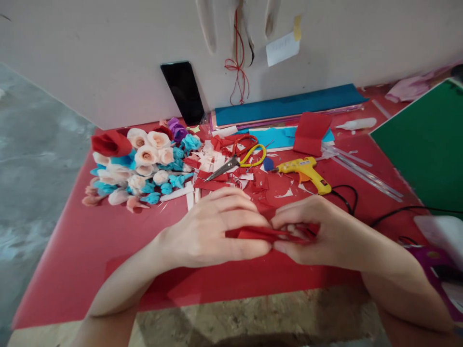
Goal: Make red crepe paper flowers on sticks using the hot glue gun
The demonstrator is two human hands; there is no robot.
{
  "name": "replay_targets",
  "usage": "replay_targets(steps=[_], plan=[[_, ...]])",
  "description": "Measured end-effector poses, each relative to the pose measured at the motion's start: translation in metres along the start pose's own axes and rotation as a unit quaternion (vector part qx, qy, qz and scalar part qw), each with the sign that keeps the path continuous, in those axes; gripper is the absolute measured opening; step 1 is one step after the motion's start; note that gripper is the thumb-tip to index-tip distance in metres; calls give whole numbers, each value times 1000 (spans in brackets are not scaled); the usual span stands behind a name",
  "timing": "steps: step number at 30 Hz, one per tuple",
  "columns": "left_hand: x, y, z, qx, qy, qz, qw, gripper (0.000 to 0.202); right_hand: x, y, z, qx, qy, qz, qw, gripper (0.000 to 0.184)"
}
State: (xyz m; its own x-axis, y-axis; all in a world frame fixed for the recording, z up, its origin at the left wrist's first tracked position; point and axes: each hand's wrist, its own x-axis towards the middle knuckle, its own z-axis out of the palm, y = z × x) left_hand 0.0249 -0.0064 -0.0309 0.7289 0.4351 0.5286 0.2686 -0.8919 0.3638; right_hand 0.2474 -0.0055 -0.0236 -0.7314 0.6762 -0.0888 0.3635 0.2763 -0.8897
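Note:
Near the front of the red-covered table, my left hand (220, 231) and my right hand (311, 229) meet fingertip to fingertip. Between them is a piece of folded red paper (253, 233), pinched from both sides. My fingers hide part of it, so its full shape does not show. Just beyond my hands lie scissors (237, 159) with one red and one yellow handle, on top of red and white paper scraps (213, 161). A yellow hot glue gun (306, 172) rests on its side past my right hand.
Paper flowers (144, 156) in white, blue, red and purple crowd the left. A phone (183, 91) leans on the wall. Blue paper (289, 104), a red sheet (311, 132), clear glue sticks (365, 171) and a white bottle (358, 124) lie behind. A green board (423, 144) stands right.

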Motion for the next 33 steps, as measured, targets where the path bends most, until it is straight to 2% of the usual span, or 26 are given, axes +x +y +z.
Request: replay_targets(steps=[4, 8, 10, 15, 19, 21, 23, 25, 27, 28, 33], plan=[[3, 2, -2, -49, -7, -108, 993, 17, -1, -2, 0, -16, 16, 0, 1000, 14], [6, 2, -5, -68, -16, -139, 988, 14, -3, -3, 1, -43, 48, -32, 997, 14], [5, 1, -5, -66, -7, -131, 989, 13, -3, -4, 2, -52, 57, -34, 996, 14], [3, -1, -5, -37, 5, -60, 998, 5, -4, -4, 2, -69, 56, -41, 995, 11], [5, -2, -6, -51, 11, -86, 995, 2, -3, -5, 1, -55, 71, -47, 995, 10], [5, -3, -8, -54, 14, -86, 995, 2, -4, -8, -3, -49, 94, -51, 993, 11], [4, -5, -10, -44, 26, -49, 997, 4, -5, -10, -11, -68, 140, -51, 987, 10], [2, -7, -13, -20, 44, -7, 999, 7, -6, -7, -24, -122, 221, -23, 967, 12], [1, -9, -17, 6, 59, 20, 998, 8, -5, 4, -38, -184, 304, 41, 934, 18], [0, -9, -20, 16, 62, 24, 998, 8, -4, 12, -44, -202, 319, 74, 923, 20], [-1, -7, -30, 37, 81, 31, 996, 7, 3, 71, -61, -270, 275, 237, 892, 21]])
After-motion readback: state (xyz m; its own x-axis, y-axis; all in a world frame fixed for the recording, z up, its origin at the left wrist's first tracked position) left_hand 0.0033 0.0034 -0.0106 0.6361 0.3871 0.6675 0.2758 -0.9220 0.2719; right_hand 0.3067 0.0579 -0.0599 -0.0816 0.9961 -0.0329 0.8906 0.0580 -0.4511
